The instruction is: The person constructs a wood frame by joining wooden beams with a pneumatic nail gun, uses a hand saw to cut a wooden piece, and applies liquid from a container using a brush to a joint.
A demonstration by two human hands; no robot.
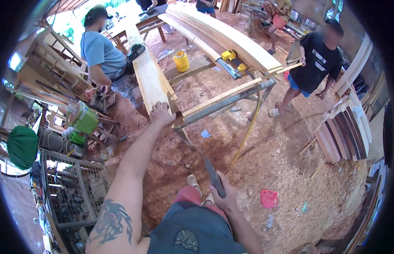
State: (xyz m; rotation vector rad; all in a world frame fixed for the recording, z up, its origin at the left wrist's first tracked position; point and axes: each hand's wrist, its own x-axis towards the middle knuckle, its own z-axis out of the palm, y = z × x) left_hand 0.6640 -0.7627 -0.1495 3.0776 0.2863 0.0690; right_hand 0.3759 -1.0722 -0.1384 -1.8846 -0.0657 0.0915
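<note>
My left arm reaches forward, and my left hand (162,114) lies on the near end of a long pale wooden board (148,78), fingers spread. Low in front of my body, my right hand (226,197) is closed around a dark grey flat bar (215,178); its exact kind is unclear. The bar tilts up and to the left, apart from the board. Farther along the board sits a dark power tool (136,51). Right of my left hand, a thin wooden strip (239,96) runs along the stand's near rail (230,101).
A yellow bucket (181,61) and a yellow-and-grey power tool (233,59) stand near stacked long planks (230,36). One person (99,55) sits at left; another (322,55) holds the strip's far end. A yellow hose (248,131) crosses the shaving-covered floor. Curved wooden pieces (343,131) lean at right.
</note>
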